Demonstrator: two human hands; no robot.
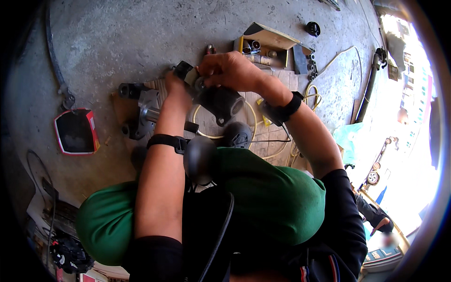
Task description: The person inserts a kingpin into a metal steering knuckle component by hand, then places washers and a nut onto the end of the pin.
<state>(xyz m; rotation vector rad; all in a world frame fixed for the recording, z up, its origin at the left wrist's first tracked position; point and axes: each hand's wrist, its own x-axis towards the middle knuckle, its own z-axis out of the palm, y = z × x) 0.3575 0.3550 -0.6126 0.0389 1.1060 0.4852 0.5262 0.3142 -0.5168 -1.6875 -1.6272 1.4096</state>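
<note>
My left hand (176, 86) is closed around a dark, blocky metal part (184, 70); its fingertips are mostly hidden. From the right comes my right hand (231, 71), fingers curled and pressed together beside a small round metal ring (200, 84). What the right fingers pinch is too small to tell. Just below them, a heavy black cast part (219, 103) with a bolt hole lies over the boards. Beside my left forearm is a black metal yoke with a shiny shaft (151, 113). A small red-handled item (210, 49) shows behind my right knuckles.
An open cardboard box (281, 39) with cylindrical parts stands at the far right, near several small black rings (311, 64). A yellowish cable (312, 96) loops over wooden boards (271, 136). At left lies a red-rimmed black tray (75, 133). Another person (374, 214) is at far lower right.
</note>
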